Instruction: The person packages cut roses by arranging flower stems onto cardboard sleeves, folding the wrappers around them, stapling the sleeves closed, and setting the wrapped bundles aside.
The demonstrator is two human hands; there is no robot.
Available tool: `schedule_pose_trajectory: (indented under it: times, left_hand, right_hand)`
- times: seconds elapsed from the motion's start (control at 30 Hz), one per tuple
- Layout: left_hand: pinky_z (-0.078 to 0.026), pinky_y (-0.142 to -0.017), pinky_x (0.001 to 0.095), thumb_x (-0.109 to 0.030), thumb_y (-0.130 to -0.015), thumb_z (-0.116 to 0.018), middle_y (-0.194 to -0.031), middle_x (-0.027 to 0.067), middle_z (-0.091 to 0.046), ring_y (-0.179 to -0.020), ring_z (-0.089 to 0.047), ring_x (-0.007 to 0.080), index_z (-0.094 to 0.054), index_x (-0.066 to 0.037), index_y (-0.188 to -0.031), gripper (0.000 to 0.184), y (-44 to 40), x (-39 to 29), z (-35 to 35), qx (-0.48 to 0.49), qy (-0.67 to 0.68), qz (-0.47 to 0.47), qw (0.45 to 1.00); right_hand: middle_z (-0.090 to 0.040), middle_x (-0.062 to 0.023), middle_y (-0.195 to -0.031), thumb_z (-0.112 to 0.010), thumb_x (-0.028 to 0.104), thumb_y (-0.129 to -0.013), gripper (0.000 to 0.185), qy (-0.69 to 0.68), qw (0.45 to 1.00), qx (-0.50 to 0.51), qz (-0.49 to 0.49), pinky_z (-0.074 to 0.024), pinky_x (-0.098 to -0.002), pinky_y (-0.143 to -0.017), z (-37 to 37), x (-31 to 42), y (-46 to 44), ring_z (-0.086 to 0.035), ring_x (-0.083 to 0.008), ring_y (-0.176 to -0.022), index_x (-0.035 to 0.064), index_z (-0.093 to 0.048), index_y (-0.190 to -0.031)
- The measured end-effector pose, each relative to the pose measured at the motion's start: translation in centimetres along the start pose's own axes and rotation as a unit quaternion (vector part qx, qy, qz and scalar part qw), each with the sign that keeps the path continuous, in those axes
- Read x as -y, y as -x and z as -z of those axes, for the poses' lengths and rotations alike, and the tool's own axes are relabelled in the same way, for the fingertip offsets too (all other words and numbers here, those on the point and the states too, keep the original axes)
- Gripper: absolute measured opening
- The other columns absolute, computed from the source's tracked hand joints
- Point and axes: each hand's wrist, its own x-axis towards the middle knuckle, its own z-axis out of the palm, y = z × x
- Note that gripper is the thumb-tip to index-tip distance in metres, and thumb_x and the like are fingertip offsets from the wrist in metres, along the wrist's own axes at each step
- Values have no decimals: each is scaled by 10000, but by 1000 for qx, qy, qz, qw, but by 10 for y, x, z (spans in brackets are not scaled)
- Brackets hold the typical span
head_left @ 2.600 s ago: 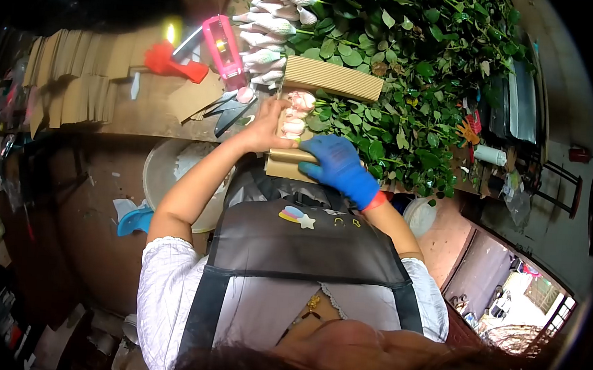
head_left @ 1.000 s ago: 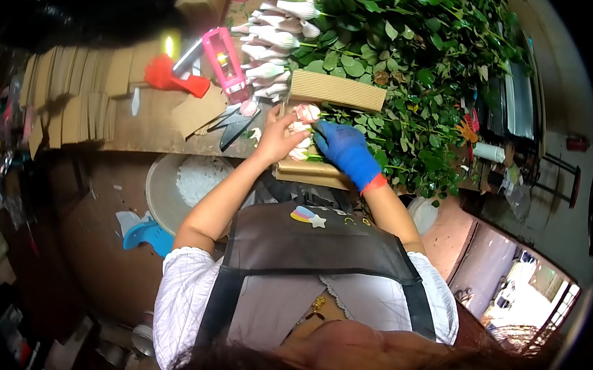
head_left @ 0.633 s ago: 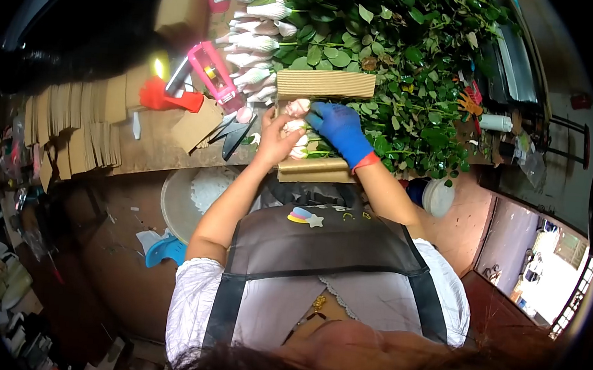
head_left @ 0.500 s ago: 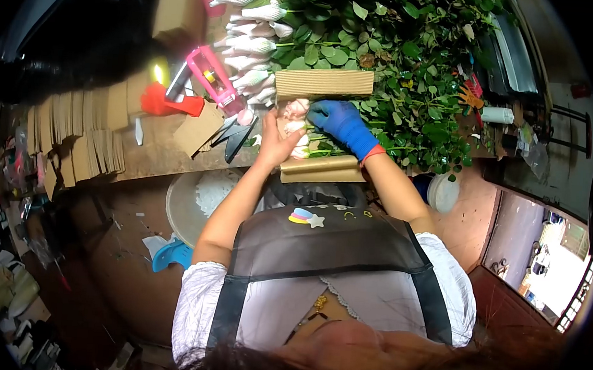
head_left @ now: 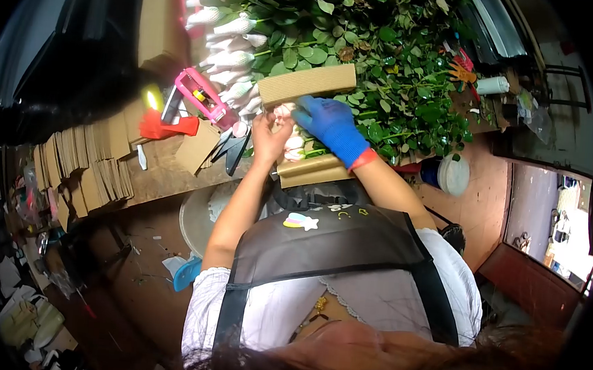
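My bare left hand (head_left: 271,136) has its fingers bent at the left side of pale pink roses (head_left: 293,148). My right hand (head_left: 327,124), in a blue glove with a red cuff, reaches over the upper rose (head_left: 283,110) from the right, its fingertips close to those of my left hand. Both hands seem to pinch this upper rose, though the fingertips partly hide it. The roses lie on brown cardboard, between a corrugated strip (head_left: 306,84) above and a folded cardboard edge (head_left: 316,171) nearest my apron.
Leafy stems (head_left: 399,89) and white-netted buds (head_left: 229,59) cover the upper table. To the left are a pink tape dispenser (head_left: 206,98), black scissors (head_left: 235,154), a red object (head_left: 168,126) and stacked cardboard pieces (head_left: 92,164). Below the table edge sits a round tub (head_left: 196,223).
The view has swung, shifting the table things leftward. Both hands have moved from the lower roses to the upper one, and my gloved right hand has come closer to my left fingertips.
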Motion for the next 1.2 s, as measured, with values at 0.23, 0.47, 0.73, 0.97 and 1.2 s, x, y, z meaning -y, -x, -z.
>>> schedule_pose_trajectory:
  times: [0.23,0.47,0.73,0.97,1.2]
  left_hand:
    - [-508,-757,298,-146,-792,-837,-1044,78,-554,-873,-596,153,-671,18,-954,284,7,4,-3,-31,-17,-73,997]
    - [-485,-828,332,-223,-770,-842,-1008,117,-577,-913,-587,207,-681,34,-973,365,0,9,3,-11,-107,-73,992]
    - [-516,-893,376,-211,-782,-814,-1166,210,-593,-1001,-645,287,-662,77,-1016,401,-1,-7,7,37,-54,-30,997]
    - [-490,-824,332,-231,-817,-803,-1063,131,-564,-944,-587,211,-628,34,-999,366,9,-17,-1,0,-24,-26,999]
    - [-462,-971,356,-233,-773,-838,-1200,175,-512,-1087,-561,285,-639,18,-1065,433,5,2,4,14,-66,-11,998]
  right_hand:
    - [-704,-127,-841,-577,410,-937,301,62,997,-31,15,-523,-478,-683,-26,-1,-14,-688,-338,-794,116,-641,-943]
    - [-712,-125,-812,-604,316,-916,225,62,997,-35,42,-548,-435,-706,-31,-1,-9,-709,-317,-800,110,-650,-995]
    - [-709,-122,-932,-632,261,-880,190,7,985,-71,157,-542,-447,-730,-6,3,8,-702,-320,-857,124,-676,-1002]
    - [-715,-143,-864,-599,613,-888,519,-2,969,169,-182,-552,-457,-712,74,-60,156,-681,-366,-771,109,-722,-879]
    - [-733,-153,-955,-622,261,-987,295,-583,768,80,-252,-580,-330,-762,61,-77,192,-716,-226,-834,-5,-636,-1113]
